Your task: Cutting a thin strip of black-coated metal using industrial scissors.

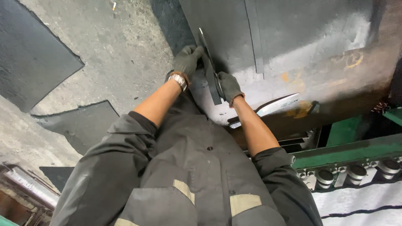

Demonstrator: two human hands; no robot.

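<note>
Strip (210, 71) of dark sheet stands on edge between two gloved hands at a steel table (301, 46); left hand (187, 60) grips its top, right hand (229, 86) clasps its lower end; even grip should keep it steady

Rough grey concrete floor (121, 54); dark rubber mats (33, 58); green machine frame (347, 150)

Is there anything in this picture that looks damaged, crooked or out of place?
Little stands out. Both gloved hands, left and right, grip a thin dark sheet held on edge. The floor is rough, with ragged-edged dark sheets scattered at odd angles and a small scrap of litter near the top.
</note>
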